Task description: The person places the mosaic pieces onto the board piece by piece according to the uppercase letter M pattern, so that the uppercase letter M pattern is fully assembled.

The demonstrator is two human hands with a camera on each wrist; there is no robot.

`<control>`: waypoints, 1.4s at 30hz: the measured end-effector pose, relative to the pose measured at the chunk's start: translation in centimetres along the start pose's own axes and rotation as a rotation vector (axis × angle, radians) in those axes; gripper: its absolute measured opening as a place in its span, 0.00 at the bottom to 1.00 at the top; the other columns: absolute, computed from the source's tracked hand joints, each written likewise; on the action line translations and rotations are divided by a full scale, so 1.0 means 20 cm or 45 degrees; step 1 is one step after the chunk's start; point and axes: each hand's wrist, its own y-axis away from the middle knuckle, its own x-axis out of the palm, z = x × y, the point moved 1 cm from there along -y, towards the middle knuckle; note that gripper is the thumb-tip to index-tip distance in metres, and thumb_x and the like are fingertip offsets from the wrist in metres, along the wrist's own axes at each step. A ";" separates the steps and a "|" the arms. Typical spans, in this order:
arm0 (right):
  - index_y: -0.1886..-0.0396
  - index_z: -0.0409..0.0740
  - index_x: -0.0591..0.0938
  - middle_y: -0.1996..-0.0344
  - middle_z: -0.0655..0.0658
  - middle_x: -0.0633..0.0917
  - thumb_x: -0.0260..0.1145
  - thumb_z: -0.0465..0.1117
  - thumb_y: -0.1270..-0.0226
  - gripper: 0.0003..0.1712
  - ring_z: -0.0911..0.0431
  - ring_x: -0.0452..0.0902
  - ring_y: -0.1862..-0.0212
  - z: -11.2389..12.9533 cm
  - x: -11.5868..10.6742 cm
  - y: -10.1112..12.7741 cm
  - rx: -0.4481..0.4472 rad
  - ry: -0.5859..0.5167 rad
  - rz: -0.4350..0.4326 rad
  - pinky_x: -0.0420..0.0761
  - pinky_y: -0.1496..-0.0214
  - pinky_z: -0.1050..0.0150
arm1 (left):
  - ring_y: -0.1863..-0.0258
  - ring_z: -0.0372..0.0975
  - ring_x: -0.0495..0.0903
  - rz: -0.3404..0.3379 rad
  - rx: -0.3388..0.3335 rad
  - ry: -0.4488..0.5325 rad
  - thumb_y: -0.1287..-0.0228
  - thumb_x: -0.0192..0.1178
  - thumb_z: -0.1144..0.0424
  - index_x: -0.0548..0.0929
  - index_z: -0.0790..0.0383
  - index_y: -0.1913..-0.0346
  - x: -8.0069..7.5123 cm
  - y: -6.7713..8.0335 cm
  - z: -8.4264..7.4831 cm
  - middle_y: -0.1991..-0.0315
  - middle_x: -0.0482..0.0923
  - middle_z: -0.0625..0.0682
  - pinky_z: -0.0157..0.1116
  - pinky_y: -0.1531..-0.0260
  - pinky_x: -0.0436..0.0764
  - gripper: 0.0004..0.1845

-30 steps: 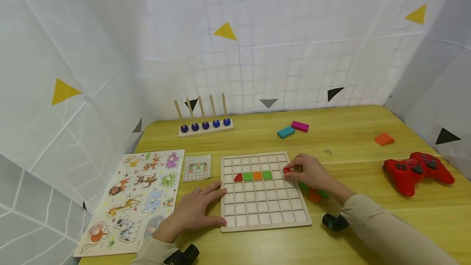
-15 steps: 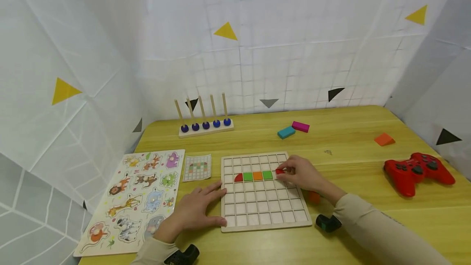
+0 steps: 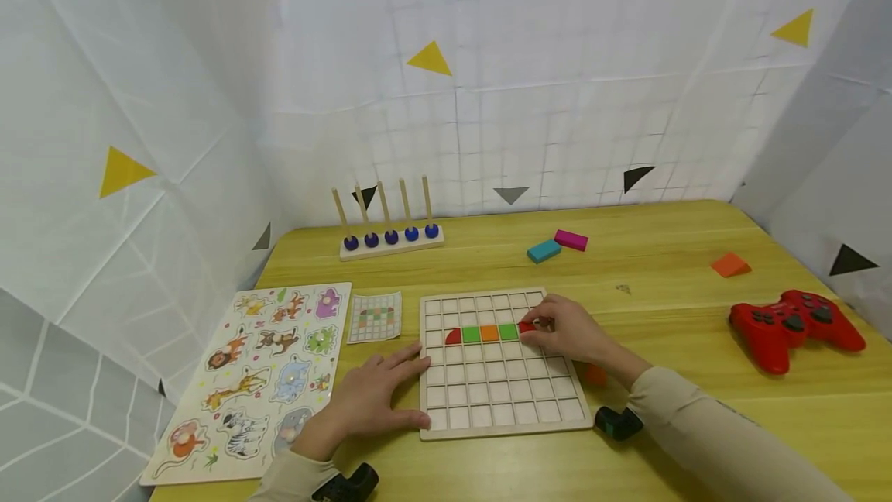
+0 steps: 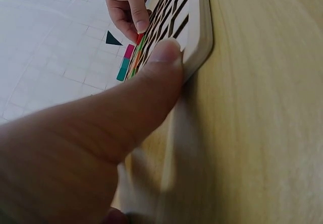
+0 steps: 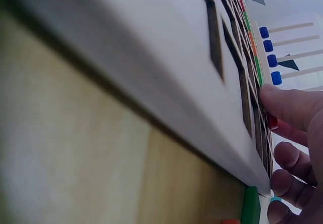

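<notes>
In the head view, my left hand [image 3: 372,397] lies flat at the left side of a wooden grid board [image 3: 502,430], its fingertips along the edge and thumb at the lower left corner. The left wrist view shows that thumb [image 4: 146,82] pressed to the rim. My right hand [image 3: 574,331] pinches a small red block [image 3: 526,327] between thumb and fingers, over the board's right part. Left of it, one row of cells holds a red quarter-round tile [image 3: 454,337], a green tile [image 3: 471,334], an orange tile [image 3: 490,332] and another green tile [image 3: 509,331].
A printed pattern card [image 3: 375,318] and an animal puzzle board [image 3: 230,473] lie left. Behind stands a bead rack [image 3: 390,237]. Teal [image 3: 543,251] and magenta blocks [image 3: 571,240] lie at back. A red game controller [image 3: 794,328] is right. Beside the board sits a green block [image 5: 251,206].
My right hand has carried the red block leftward from the board's right edge to beside the right-hand green tile. The left hand has stayed in place.
</notes>
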 end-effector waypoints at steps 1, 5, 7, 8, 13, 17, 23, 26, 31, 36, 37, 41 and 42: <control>0.61 0.46 0.89 0.70 0.51 0.79 0.75 0.45 0.42 0.12 0.62 0.68 0.70 0.00 0.00 0.00 -0.006 0.001 -0.003 0.70 0.68 0.69 | 0.40 0.51 0.73 0.001 0.000 -0.001 0.46 0.62 0.29 0.68 0.41 0.28 0.00 0.00 0.00 0.23 0.59 0.46 0.41 0.65 0.74 0.43; 0.60 0.46 0.88 0.71 0.52 0.79 0.75 0.46 0.42 0.13 0.63 0.68 0.70 0.00 0.00 0.00 -0.014 0.032 -0.014 0.70 0.68 0.70 | 0.39 0.51 0.73 0.007 0.002 -0.002 0.45 0.62 0.30 0.67 0.42 0.27 -0.01 0.00 -0.01 0.23 0.59 0.46 0.43 0.63 0.75 0.43; 0.59 0.46 0.88 0.71 0.52 0.78 0.75 0.46 0.43 0.13 0.63 0.68 0.70 0.00 0.00 0.00 -0.009 0.049 -0.017 0.70 0.68 0.70 | 0.39 0.51 0.73 0.011 0.003 -0.004 0.45 0.62 0.31 0.67 0.42 0.27 -0.01 0.00 -0.01 0.23 0.59 0.46 0.44 0.61 0.76 0.43; 0.59 0.46 0.88 0.71 0.52 0.79 0.75 0.46 0.43 0.13 0.63 0.68 0.69 0.00 0.00 0.00 -0.005 0.057 -0.018 0.70 0.67 0.70 | 0.38 0.52 0.72 0.012 0.004 -0.004 0.45 0.62 0.31 0.67 0.43 0.27 -0.01 0.00 -0.02 0.23 0.59 0.47 0.45 0.60 0.76 0.43; 0.60 0.46 0.89 0.70 0.51 0.79 0.75 0.47 0.43 0.13 0.61 0.68 0.69 -0.01 -0.01 0.01 0.038 0.045 -0.012 0.70 0.67 0.69 | 0.36 0.52 0.71 0.017 0.001 -0.003 0.45 0.62 0.30 0.67 0.43 0.27 -0.02 0.00 -0.02 0.23 0.59 0.47 0.47 0.58 0.77 0.43; 0.61 0.47 0.88 0.69 0.51 0.79 0.75 0.47 0.42 0.12 0.60 0.68 0.69 -0.01 -0.01 0.01 0.057 0.026 -0.003 0.70 0.67 0.69 | 0.36 0.52 0.71 0.014 -0.001 -0.003 0.45 0.62 0.30 0.67 0.42 0.27 -0.02 0.00 -0.01 0.23 0.60 0.47 0.47 0.58 0.77 0.43; 0.62 0.48 0.88 0.68 0.51 0.80 0.75 0.47 0.41 0.11 0.60 0.69 0.67 -0.02 0.00 0.02 0.070 0.003 0.004 0.70 0.66 0.69 | 0.38 0.52 0.72 0.014 0.000 0.006 0.45 0.61 0.29 0.67 0.42 0.27 -0.01 0.00 -0.01 0.23 0.59 0.47 0.45 0.61 0.76 0.44; 0.62 0.47 0.89 0.67 0.50 0.81 0.75 0.46 0.42 0.10 0.59 0.69 0.67 -0.01 -0.01 0.02 0.077 -0.002 0.000 0.70 0.66 0.68 | 0.39 0.51 0.72 0.014 0.000 0.006 0.45 0.61 0.29 0.67 0.42 0.27 -0.01 0.00 -0.01 0.23 0.59 0.46 0.42 0.63 0.75 0.43; 0.63 0.46 0.89 0.66 0.50 0.81 0.75 0.46 0.41 0.10 0.59 0.70 0.66 -0.02 -0.01 0.02 0.068 -0.016 0.004 0.71 0.65 0.68 | 0.41 0.51 0.73 0.013 0.000 0.005 0.45 0.62 0.30 0.68 0.42 0.28 -0.01 0.00 -0.01 0.23 0.60 0.46 0.39 0.67 0.73 0.43; 0.63 0.47 0.90 0.68 0.51 0.81 0.75 0.46 0.41 0.10 0.61 0.69 0.68 -0.03 -0.01 0.02 0.046 0.009 -0.005 0.70 0.66 0.69 | 0.40 0.51 0.73 0.010 0.003 0.008 0.45 0.62 0.31 0.68 0.42 0.28 -0.02 0.00 -0.02 0.23 0.60 0.47 0.39 0.66 0.73 0.43; 0.63 0.48 0.90 0.68 0.51 0.80 0.75 0.46 0.42 0.10 0.61 0.68 0.68 -0.03 -0.01 0.02 0.042 0.013 -0.005 0.70 0.67 0.69 | 0.40 0.51 0.73 0.009 0.003 0.009 0.45 0.62 0.31 0.68 0.42 0.28 -0.02 0.00 -0.02 0.23 0.60 0.47 0.39 0.66 0.73 0.43; 0.63 0.47 0.90 0.70 0.52 0.79 0.75 0.46 0.42 0.10 0.61 0.67 0.69 -0.02 -0.02 0.03 0.034 0.016 -0.007 0.68 0.68 0.69 | 0.39 0.52 0.73 0.013 0.005 0.009 0.45 0.62 0.31 0.68 0.43 0.28 -0.02 0.01 -0.02 0.23 0.60 0.47 0.41 0.64 0.74 0.43; 0.63 0.47 0.90 0.70 0.52 0.79 0.75 0.46 0.42 0.10 0.61 0.67 0.69 -0.02 -0.02 0.03 0.031 0.012 -0.010 0.68 0.68 0.69 | 0.39 0.52 0.73 0.013 0.006 0.010 0.45 0.62 0.31 0.68 0.43 0.28 -0.02 0.01 -0.02 0.23 0.60 0.47 0.42 0.64 0.74 0.43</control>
